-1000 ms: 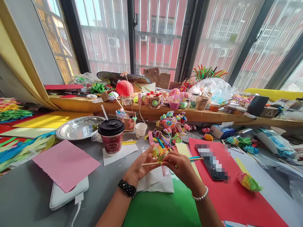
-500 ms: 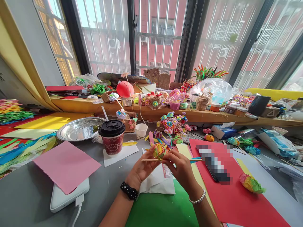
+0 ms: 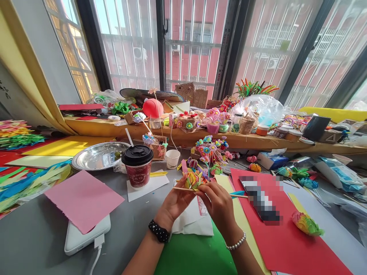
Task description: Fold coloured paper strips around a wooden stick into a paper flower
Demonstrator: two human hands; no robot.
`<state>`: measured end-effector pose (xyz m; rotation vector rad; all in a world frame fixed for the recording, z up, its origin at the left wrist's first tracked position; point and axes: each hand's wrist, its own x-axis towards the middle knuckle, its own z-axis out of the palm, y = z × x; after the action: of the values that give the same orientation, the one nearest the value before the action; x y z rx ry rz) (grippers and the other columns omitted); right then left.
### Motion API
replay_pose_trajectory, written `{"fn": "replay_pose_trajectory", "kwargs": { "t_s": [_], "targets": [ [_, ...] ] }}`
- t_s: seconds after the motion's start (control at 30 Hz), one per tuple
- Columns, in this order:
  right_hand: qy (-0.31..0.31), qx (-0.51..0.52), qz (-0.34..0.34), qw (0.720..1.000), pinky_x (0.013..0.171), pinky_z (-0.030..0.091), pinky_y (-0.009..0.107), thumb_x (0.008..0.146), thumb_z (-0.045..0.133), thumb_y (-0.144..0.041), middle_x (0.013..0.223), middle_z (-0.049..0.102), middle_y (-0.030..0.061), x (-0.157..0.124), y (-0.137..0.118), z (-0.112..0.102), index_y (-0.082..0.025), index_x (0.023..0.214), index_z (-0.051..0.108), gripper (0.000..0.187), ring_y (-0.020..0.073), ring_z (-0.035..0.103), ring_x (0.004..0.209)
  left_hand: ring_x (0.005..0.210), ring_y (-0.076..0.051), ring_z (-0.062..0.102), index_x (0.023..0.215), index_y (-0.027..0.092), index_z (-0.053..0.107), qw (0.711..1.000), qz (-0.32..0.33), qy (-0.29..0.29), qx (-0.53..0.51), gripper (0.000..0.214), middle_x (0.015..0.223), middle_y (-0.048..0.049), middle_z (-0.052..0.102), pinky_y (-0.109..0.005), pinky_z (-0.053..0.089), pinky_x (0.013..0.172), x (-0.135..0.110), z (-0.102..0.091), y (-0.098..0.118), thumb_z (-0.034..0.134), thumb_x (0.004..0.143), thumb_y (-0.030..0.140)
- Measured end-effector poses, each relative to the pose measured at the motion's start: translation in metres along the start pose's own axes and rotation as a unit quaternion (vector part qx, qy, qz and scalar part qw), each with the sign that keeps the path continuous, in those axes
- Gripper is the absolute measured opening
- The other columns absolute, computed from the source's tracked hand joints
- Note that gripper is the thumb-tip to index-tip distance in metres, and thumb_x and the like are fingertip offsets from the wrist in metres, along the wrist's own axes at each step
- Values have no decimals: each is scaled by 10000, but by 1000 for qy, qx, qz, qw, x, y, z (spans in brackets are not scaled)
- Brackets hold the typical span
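Between my hands is a yellow, orange and green paper flower [image 3: 192,180]. My left hand [image 3: 175,203] has its fingers closed around the flower's left side and underside. My right hand [image 3: 220,203] pinches a thin wooden stick [image 3: 181,189], which passes in front of the flower and sticks out beyond the right side of the hand. The fingertips of that hand also meet the flower's lower right edge. A blue paper piece [image 3: 237,193] shows beside the stick's right part. Below the hands, white tissue [image 3: 192,223] lies on a green sheet [image 3: 183,254].
A lidded drink cup [image 3: 138,173] with a straw stands left, near a metal plate [image 3: 83,164]. A pink sheet [image 3: 86,200] covers part of a white power bank [image 3: 88,236]. To the right, a phone [image 3: 258,202] and another paper flower [image 3: 308,223] rest on red paper [image 3: 286,244].
The flower has turned and tipped slightly between my fingers. The stick, level before, now slopes with its left end higher. Both hands keep their hold, and the view has shifted a little.
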<state>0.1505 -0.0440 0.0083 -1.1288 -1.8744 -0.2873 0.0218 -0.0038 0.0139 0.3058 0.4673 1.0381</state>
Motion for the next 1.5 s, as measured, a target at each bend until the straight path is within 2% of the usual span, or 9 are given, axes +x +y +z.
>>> {"fn": "replay_pose_trajectory", "kwargs": {
  "t_s": [0.3, 0.57, 0.7, 0.9, 1.1, 1.33, 1.5],
  "targets": [
    [54, 8, -1, 998, 640, 428, 270, 804, 495, -230, 689, 602, 34, -3, 0, 4, -170, 757, 579, 113, 140, 537, 661, 690, -116, 616, 827, 95, 579, 999, -27, -39, -17, 225, 780, -62, 645, -204, 502, 617, 0, 1, -4, 411, 834, 244],
    [27, 34, 30, 999, 603, 423, 267, 813, 470, -259, 692, 565, 36, -2, 1, 5, -180, 738, 554, 138, 149, 519, 674, 720, -111, 610, 849, 98, 583, 999, -24, -31, 2, 214, 823, -64, 636, -189, 495, 640, 0, 0, -5, 425, 827, 241],
    [24, 36, 36, 998, 603, 422, 268, 813, 471, -247, 692, 557, 34, -2, 0, 4, -178, 741, 544, 124, 149, 509, 673, 756, -117, 611, 876, 86, 584, 998, -30, -51, -10, 231, 850, -73, 639, -193, 498, 665, 0, 0, -5, 415, 831, 237],
    [39, 17, 6, 999, 631, 426, 274, 801, 498, -236, 705, 581, 38, -1, 1, -1, -178, 769, 558, 90, 151, 522, 694, 755, -126, 617, 867, 93, 579, 998, -24, -61, 21, 216, 848, -74, 642, -212, 499, 682, -1, 1, -2, 412, 833, 224],
    [53, -15, -6, 998, 659, 429, 289, 794, 512, -242, 708, 597, 34, -1, 3, -4, -189, 757, 581, 95, 150, 535, 688, 707, -121, 613, 878, 114, 566, 999, -23, -36, 27, 174, 813, -53, 641, -231, 498, 651, -1, -2, -5, 434, 818, 209],
    [76, -50, -19, 996, 673, 426, 309, 772, 545, -257, 753, 572, 50, 0, 4, -7, -193, 770, 591, 79, 167, 520, 724, 742, -122, 609, 868, 86, 573, 998, -25, -49, 36, 207, 851, -73, 632, -220, 496, 690, -1, -1, -5, 404, 831, 200],
    [66, -58, -36, 995, 673, 421, 312, 781, 531, -258, 755, 564, 50, 0, 5, -9, -192, 778, 596, 92, 163, 505, 706, 752, -123, 612, 863, 85, 589, 995, -25, -72, 57, 222, 848, -71, 641, -217, 494, 705, -2, -4, -2, 400, 833, 196]
  ]
}}
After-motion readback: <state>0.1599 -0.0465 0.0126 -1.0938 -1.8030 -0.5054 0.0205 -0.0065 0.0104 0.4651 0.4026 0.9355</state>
